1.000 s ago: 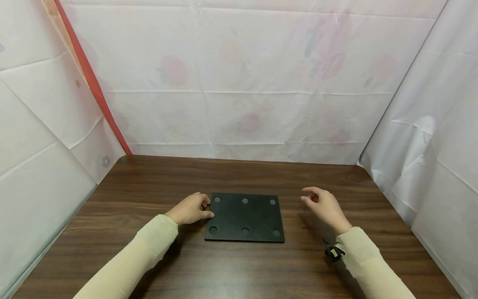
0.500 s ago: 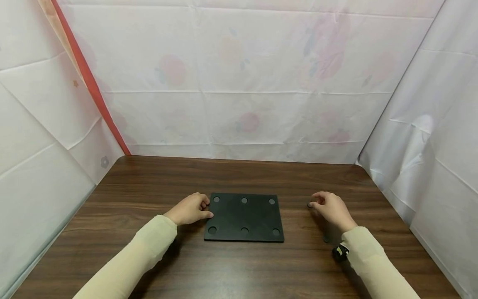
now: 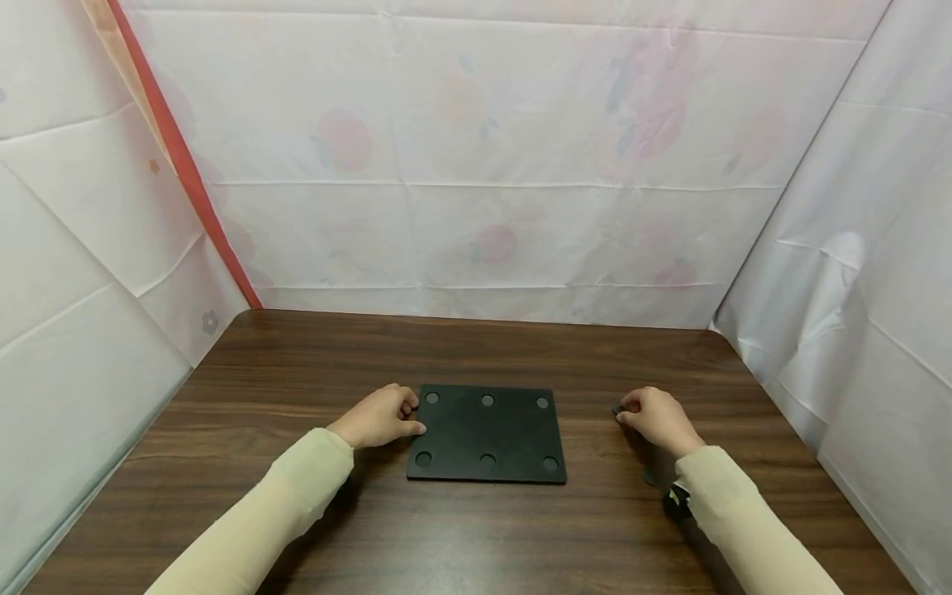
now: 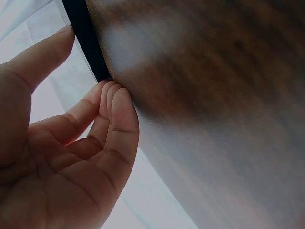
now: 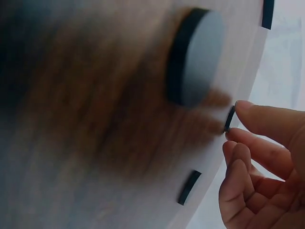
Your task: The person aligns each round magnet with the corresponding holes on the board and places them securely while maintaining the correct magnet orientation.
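A flat black board (image 3: pixel 487 434) with several round recesses lies on the table. My left hand (image 3: pixel 381 416) is at the board's left edge. In the left wrist view its thumb (image 4: pixel 57 50) lies against the board's dark edge (image 4: pixel 86 38), with bent fingertips at the corner below. To the right of the board, my right hand (image 3: pixel 660 420) pinches a small black disc (image 3: pixel 617 409) down at the tabletop. The right wrist view shows this disc (image 5: pixel 229 118) between thumb and index finger, the other fingers curled under.
Another black disc (image 5: pixel 193 57) lies close to the right wrist camera, and a further one (image 5: pixel 189 187) lies beyond it. A black wrist device (image 3: pixel 677 502) sits under the right sleeve. White cloth (image 3: pixel 483 165) hangs behind the brown wooden table (image 3: pixel 476 347).
My right hand has moved right and down to the small disc, and its thumb and index finger have closed on it. The left hand and the board stay in place.
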{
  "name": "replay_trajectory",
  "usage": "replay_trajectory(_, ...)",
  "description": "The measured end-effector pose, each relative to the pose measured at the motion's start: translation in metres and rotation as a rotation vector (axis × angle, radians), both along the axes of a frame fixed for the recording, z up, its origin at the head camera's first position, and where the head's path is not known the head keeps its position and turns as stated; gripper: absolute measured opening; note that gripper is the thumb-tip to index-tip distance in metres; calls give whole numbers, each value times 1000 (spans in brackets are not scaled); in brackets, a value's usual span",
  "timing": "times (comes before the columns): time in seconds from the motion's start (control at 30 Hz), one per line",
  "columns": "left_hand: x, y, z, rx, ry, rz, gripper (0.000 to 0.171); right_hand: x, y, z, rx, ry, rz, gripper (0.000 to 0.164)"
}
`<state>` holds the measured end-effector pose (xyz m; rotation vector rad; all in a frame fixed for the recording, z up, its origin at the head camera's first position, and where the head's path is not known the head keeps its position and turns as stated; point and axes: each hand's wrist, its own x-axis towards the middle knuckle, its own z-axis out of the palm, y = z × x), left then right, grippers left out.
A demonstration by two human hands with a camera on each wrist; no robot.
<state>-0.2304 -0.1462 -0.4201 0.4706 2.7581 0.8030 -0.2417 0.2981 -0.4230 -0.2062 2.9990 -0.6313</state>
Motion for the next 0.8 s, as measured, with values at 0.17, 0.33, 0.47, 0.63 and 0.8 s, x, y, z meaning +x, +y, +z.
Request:
replay_trajectory(0.17,-1,0,-1,-3,-1,5,42,-3,-3,-1,38,13,-1,25)
replay_trajectory(0.33,-1,0,-1,5,-10,10,43,-5,-5,-1,46,8,-6,22)
replay_trajectory(0.47,-1,0,-1,11,-11,11,43,-6,-5,-1,49,4,-7,20)
replay_trajectory(0.63,-1,0,-1,17,-14,18,42,-6,-4,1,50,8,-4,20)
replay_trajectory(0.8,-1,-1,-1,19,-7,9,43,-4,-5,3,41,5,-3,20)
